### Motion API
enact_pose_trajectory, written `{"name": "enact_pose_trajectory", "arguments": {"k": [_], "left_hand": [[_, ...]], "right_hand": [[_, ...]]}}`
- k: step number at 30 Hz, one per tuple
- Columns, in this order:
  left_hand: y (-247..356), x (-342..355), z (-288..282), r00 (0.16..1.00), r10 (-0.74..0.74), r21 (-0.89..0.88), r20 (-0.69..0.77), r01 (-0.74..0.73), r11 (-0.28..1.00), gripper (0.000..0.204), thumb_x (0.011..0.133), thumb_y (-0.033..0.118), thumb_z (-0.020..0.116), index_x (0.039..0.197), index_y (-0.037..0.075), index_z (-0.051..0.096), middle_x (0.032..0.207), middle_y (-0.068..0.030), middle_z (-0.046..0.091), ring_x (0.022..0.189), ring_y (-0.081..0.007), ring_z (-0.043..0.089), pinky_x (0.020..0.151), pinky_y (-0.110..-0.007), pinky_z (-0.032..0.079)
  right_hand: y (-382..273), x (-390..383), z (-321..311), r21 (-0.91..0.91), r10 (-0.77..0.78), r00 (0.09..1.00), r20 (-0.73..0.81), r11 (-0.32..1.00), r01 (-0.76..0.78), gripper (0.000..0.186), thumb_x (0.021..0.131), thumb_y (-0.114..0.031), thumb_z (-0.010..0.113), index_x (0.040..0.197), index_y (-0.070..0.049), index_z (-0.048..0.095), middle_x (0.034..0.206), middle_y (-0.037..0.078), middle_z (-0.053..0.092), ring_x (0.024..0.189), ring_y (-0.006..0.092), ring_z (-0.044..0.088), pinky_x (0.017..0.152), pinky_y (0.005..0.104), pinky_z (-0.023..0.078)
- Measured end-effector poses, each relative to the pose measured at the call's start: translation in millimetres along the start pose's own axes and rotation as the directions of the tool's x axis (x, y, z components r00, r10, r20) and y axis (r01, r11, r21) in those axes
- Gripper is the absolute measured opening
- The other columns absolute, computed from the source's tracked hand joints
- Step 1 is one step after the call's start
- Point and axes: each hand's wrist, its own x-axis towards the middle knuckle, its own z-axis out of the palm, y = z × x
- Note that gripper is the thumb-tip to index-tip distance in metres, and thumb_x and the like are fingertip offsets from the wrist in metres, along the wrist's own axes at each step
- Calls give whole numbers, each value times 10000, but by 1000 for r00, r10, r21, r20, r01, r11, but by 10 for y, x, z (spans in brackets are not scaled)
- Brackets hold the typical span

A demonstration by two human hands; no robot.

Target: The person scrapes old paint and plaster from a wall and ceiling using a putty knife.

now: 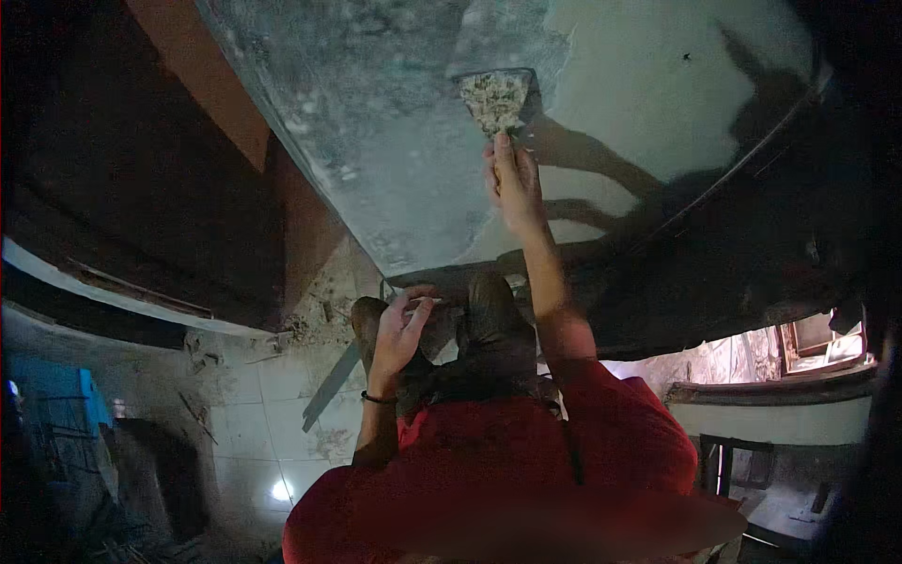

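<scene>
My right hand (514, 179) is wrapped round the handle of a scraper (495, 97), its thumb along the top. The wide blade points up and is crusted with pale, dried plaster. It lies against or just in front of the wall (395, 141); I cannot tell whether it touches. Lower and to the left, my left hand (401, 329) hovers by my knee. Its fingers are curled toward the thumb, and a thin pale bit seems to sit between the tips, too small to name. A dark band circles that wrist.
Pale paint (629, 85) covers the wall's right side, while its left is mottled grey. My bent knees (489, 305) are close below the wall. Crumbled debris (324, 320) lies at the wall's foot, and a flat grey strip (331, 387) rests on the tiled floor (246, 428).
</scene>
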Motion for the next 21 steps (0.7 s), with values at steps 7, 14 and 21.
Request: {"name": "enact_pose_trajectory", "arguments": {"k": [7, 14, 21], "left_hand": [[-85, -29, 4, 998, -42, 1, 47, 42, 999, 283, 956, 184, 544, 1155, -11, 594, 1020, -78, 647, 948, -131, 585, 843, -256, 445], [-5, 21, 23, 997, -19, -13, 69, 20, 1000, 286, 958, 189, 542, 1157, -12, 592, 1025, -65, 638, 932, -123, 576, 836, -251, 444], [21, 24, -8, 999, 13, 59, 31, -15, 998, 295, 961, 191, 528, 1159, -19, 589, 1025, -73, 639, 921, -126, 576, 832, -265, 447]], "right_hand": [[288, -333, 34, 32, 193, 980, -41, 981, -192, 454, 981, -529, 397, 795, -125, 488, 594, -67, 362, 474, 39, 308, 435, 222, 252], [-177, 37, 66, 46, 26, 999, -48, 999, -24, 455, 983, -508, 417, 800, -100, 502, 569, -60, 366, 449, 34, 310, 402, 221, 245], [155, -139, -19, -17, 57, 996, -66, 998, -58, 441, 984, -504, 417, 808, -110, 509, 559, -61, 369, 461, 39, 317, 423, 219, 262]]}}
